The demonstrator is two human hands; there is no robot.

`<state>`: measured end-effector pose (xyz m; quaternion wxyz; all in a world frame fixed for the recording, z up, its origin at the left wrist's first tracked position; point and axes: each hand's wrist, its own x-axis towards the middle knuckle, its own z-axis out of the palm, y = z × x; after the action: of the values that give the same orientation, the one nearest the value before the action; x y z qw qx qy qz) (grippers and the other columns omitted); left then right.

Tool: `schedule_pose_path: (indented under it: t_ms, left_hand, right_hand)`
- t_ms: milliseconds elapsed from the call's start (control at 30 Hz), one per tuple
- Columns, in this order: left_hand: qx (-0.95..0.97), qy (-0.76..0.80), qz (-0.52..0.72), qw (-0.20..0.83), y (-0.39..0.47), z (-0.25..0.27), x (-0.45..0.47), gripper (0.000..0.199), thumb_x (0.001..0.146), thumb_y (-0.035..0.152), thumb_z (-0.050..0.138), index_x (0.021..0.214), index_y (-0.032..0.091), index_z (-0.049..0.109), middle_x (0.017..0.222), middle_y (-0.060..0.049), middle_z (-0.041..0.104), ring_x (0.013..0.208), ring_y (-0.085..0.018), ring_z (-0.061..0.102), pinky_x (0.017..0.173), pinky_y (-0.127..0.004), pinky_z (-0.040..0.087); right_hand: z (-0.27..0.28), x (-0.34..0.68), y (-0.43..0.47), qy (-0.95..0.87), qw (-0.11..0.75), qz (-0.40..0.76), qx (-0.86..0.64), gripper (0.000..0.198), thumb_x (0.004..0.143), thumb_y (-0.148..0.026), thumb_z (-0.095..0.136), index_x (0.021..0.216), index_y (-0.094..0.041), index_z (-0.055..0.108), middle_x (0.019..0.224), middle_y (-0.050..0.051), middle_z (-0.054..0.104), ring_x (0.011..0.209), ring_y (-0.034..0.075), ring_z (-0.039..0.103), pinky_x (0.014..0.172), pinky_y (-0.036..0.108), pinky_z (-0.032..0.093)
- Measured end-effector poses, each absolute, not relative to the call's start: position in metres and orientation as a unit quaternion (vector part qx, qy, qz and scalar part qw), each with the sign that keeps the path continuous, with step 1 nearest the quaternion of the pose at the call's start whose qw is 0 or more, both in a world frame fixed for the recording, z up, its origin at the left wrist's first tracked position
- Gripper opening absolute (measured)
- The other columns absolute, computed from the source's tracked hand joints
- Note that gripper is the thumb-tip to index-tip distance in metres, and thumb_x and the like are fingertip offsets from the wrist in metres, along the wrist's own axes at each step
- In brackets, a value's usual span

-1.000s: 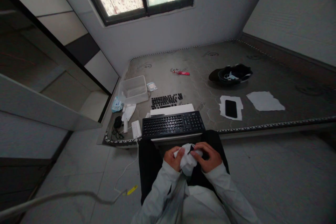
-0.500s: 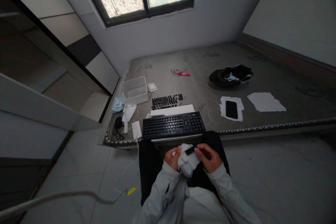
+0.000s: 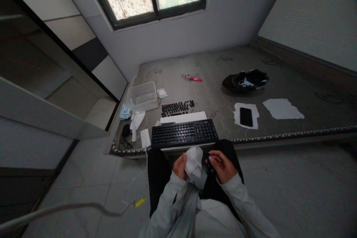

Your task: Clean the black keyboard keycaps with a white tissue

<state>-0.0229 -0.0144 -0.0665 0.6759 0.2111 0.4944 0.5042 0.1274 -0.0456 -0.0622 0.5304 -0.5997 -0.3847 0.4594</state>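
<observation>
My left hand (image 3: 180, 166) pinches a crumpled white tissue (image 3: 194, 160) above my lap. To its right, my right hand (image 3: 222, 166) holds a small black keycap (image 3: 209, 159) between thumb and fingers, partly hidden against my dark trousers. Tissue and keycap are apart. Just beyond both hands lies a black keyboard (image 3: 184, 134), its left section stripped of keycaps and its number pad keys in place. Loose black keycaps (image 3: 176, 108) are laid out in rows behind it, past a white sheet or box edge (image 3: 184, 118).
A clear plastic box (image 3: 143, 96), blue packets (image 3: 125, 112) and a white power strip (image 3: 145, 138) with its cable stand on the left. A red-handled item (image 3: 193, 78) lies farther back. On the right are a black cap (image 3: 245, 81), a phone (image 3: 245, 116) on paper and another paper sheet (image 3: 283, 108).
My hands have drawn apart. The black keycap has come off the tissue and stays in my right fingers, while my left hand has lifted the tissue slightly up and left.
</observation>
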Motion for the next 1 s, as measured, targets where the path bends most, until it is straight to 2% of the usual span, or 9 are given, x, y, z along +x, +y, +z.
schedule_pose_path:
  t_ms: [100, 200, 267, 333, 400, 500, 667, 833, 1000]
  left_hand:
    - [0.287, 0.501, 0.499, 0.646, -0.019, -0.056, -0.023, 0.054, 0.062, 0.06, 0.061, 0.081, 0.011, 0.07, 0.074, -0.011, 0.071, 0.072, -0.022, 0.063, 0.067, -0.031, 0.048]
    - [0.437, 0.51, 0.483, 0.562, -0.023, -0.046, -0.023, 0.054, 0.07, 0.06, 0.052, 0.082, 0.011, 0.071, 0.088, -0.012, 0.07, 0.087, -0.024, 0.06, 0.077, -0.032, 0.045]
    - [0.512, 0.505, 0.453, 0.527, -0.026, -0.042, -0.021, 0.05, 0.072, 0.056, 0.053, 0.089, 0.012, 0.071, 0.096, -0.012, 0.069, 0.092, -0.024, 0.059, 0.081, -0.03, 0.044]
    - [0.544, 0.517, 0.406, 0.522, -0.028, -0.04, -0.018, 0.046, 0.07, 0.049, 0.058, 0.097, 0.014, 0.069, 0.094, -0.009, 0.07, 0.086, -0.023, 0.061, 0.077, -0.029, 0.046]
    - [0.548, 0.542, 0.369, 0.519, -0.029, -0.042, -0.017, 0.043, 0.067, 0.045, 0.062, 0.098, 0.015, 0.068, 0.085, -0.007, 0.072, 0.076, -0.02, 0.062, 0.069, -0.027, 0.047]
    - [0.543, 0.561, 0.359, 0.511, -0.029, -0.048, -0.018, 0.037, 0.067, 0.044, 0.06, 0.085, 0.013, 0.071, 0.071, -0.005, 0.07, 0.063, -0.017, 0.059, 0.059, -0.025, 0.045]
    - [0.509, 0.569, 0.384, 0.519, -0.025, -0.054, -0.023, 0.038, 0.066, 0.048, 0.06, 0.077, 0.012, 0.067, 0.061, -0.002, 0.064, 0.055, -0.013, 0.053, 0.053, -0.022, 0.041]
    - [0.493, 0.544, 0.389, 0.557, -0.024, -0.055, -0.023, 0.038, 0.061, 0.047, 0.065, 0.078, 0.013, 0.064, 0.064, -0.003, 0.065, 0.056, -0.013, 0.054, 0.054, -0.022, 0.042]
    - [0.57, 0.513, 0.334, 0.548, -0.025, -0.043, -0.027, 0.035, 0.068, 0.042, 0.061, 0.085, 0.013, 0.069, 0.072, -0.005, 0.069, 0.063, -0.016, 0.057, 0.059, -0.024, 0.043]
  right_hand:
    - [-0.064, 0.126, -0.046, -0.444, 0.499, 0.423, -0.613, 0.03, 0.074, -0.046, 0.056, 0.087, -0.02, 0.063, 0.08, 0.006, 0.067, 0.068, 0.017, 0.064, 0.048, 0.023, 0.051]
    - [-0.064, 0.13, -0.045, -0.514, 0.484, 0.373, -0.602, 0.024, 0.075, -0.039, 0.056, 0.084, -0.021, 0.069, 0.083, 0.007, 0.067, 0.078, 0.018, 0.064, 0.058, 0.024, 0.053]
    - [-0.063, 0.133, -0.044, -0.563, 0.464, 0.354, -0.586, 0.019, 0.075, -0.032, 0.055, 0.081, -0.022, 0.07, 0.083, 0.007, 0.067, 0.08, 0.019, 0.064, 0.064, 0.026, 0.054]
    - [-0.061, 0.136, -0.044, -0.604, 0.438, 0.347, -0.567, 0.016, 0.073, -0.026, 0.055, 0.078, -0.023, 0.07, 0.083, 0.006, 0.068, 0.08, 0.019, 0.064, 0.069, 0.028, 0.054]
    - [-0.059, 0.135, -0.045, -0.6, 0.435, 0.361, -0.566, 0.016, 0.07, -0.023, 0.056, 0.081, -0.023, 0.069, 0.083, 0.005, 0.067, 0.077, 0.018, 0.064, 0.068, 0.028, 0.055]
    - [-0.056, 0.128, -0.048, -0.511, 0.479, 0.395, -0.594, 0.016, 0.066, -0.027, 0.061, 0.081, -0.021, 0.064, 0.076, 0.003, 0.067, 0.07, 0.017, 0.065, 0.062, 0.027, 0.057]
    - [-0.056, 0.122, -0.048, -0.458, 0.5, 0.397, -0.618, 0.021, 0.062, -0.038, 0.066, 0.074, -0.02, 0.065, 0.073, 0.004, 0.069, 0.062, 0.016, 0.065, 0.057, 0.028, 0.057]
    - [-0.055, 0.127, -0.047, -0.514, 0.476, 0.376, -0.607, 0.018, 0.069, -0.034, 0.06, 0.078, -0.022, 0.07, 0.073, 0.004, 0.07, 0.063, 0.017, 0.065, 0.054, 0.026, 0.055]
    - [-0.051, 0.133, -0.046, -0.571, 0.466, 0.35, -0.578, 0.016, 0.072, -0.032, 0.058, 0.077, -0.023, 0.07, 0.073, 0.004, 0.068, 0.066, 0.017, 0.064, 0.058, 0.026, 0.053]
